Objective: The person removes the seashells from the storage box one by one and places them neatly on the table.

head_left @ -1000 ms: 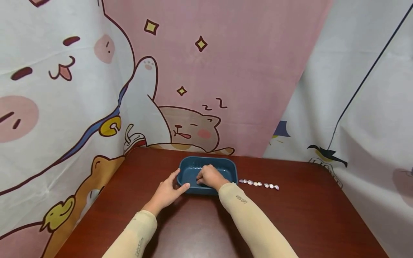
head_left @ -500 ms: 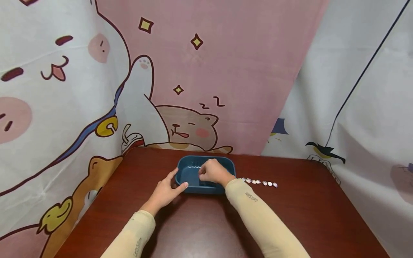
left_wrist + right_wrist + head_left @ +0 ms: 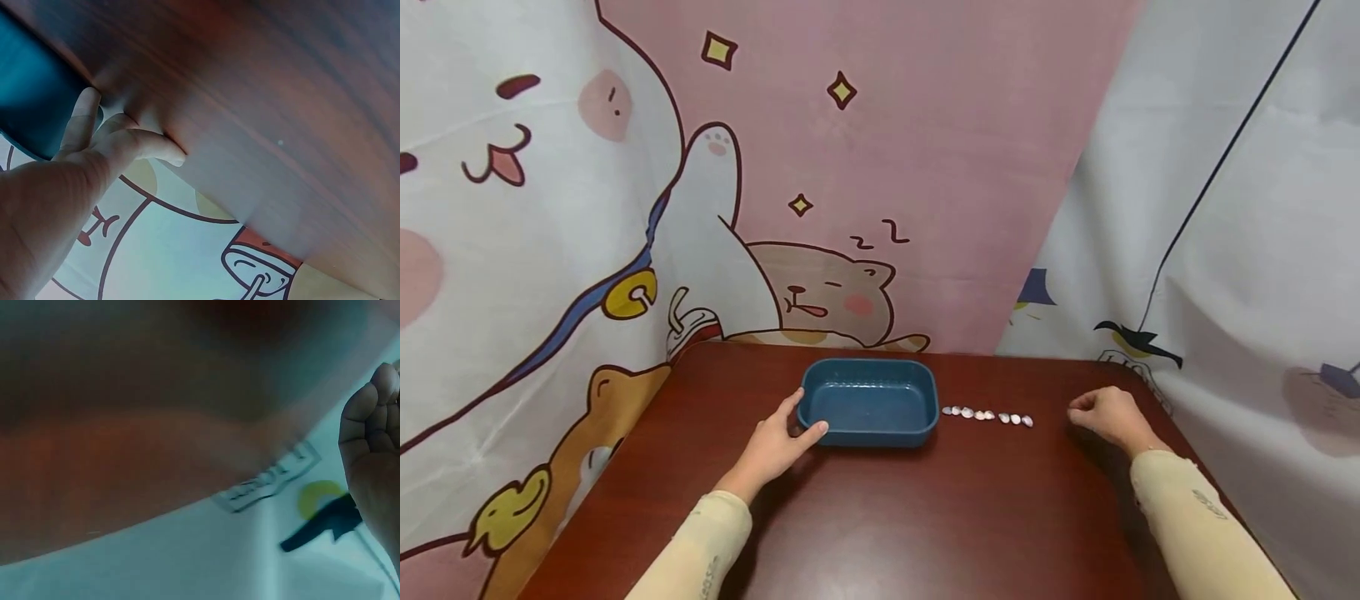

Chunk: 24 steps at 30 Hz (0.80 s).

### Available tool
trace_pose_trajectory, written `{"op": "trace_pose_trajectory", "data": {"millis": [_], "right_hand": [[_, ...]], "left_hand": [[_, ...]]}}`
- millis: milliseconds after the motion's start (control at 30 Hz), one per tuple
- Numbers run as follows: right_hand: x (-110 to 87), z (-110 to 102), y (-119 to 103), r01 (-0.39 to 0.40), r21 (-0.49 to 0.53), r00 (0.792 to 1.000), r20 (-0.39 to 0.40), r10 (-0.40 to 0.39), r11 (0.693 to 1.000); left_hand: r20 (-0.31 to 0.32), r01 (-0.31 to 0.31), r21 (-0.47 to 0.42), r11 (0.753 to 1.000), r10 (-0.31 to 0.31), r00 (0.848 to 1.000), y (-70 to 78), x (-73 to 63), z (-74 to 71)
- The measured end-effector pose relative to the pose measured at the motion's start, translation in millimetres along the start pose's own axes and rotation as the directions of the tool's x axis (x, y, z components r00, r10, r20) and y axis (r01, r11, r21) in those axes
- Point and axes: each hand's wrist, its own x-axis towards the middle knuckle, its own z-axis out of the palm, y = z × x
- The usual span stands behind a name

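Observation:
A dark teal rectangular box (image 3: 868, 438) stands on the table, its bare inside floor showing. My left hand (image 3: 771, 446) rests at the box's left end, thumb by the near rim and fingers spread along the side. To the right of the box lie several small, pale, shell-like pieces (image 3: 980, 415) in a row, with a small gap in it. Past the right end of that row, apart from it, my right hand (image 3: 1112, 414) is over the table with its fingers curled and fingertips together. Anything between those fingertips is hidden; the right wrist view shows only curled fingers (image 3: 358, 419).
The reddish-brown wooden table (image 3: 917, 525) reaches back to a pink cartoon-printed cloth (image 3: 940, 167). White printed cloth hangs close along the left and right sides. The right hand is near the table's right edge.
My right hand has come up out of the box and moved far right, past the row of pieces. The left hand has stayed at the box. The head view has turned slightly right.

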Motion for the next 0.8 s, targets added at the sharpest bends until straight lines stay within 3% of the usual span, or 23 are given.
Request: {"op": "trace_pose_trajectory", "data": {"millis": [133,367,800], "right_hand": [[-12.6,15,11,-0.016,0.009,0.998,0.055,0.016,1.000],[0.7,40,-21,0.067,0.091,0.994,0.077,-0.075,0.994],[1.1,38,-22,0.057,0.087,0.993,0.096,-0.066,0.995]], "left_hand": [[-0.002,-0.004,0.007,1.000,0.004,1.000,-2.7,-0.6,-4.2],[-0.001,-0.003,0.011,1.000,0.003,1.000,-3.4,-1.9,-5.0],[-0.005,-0.008,0.030,1.000,0.008,1.000,2.4,-1.9,-1.6]]}}
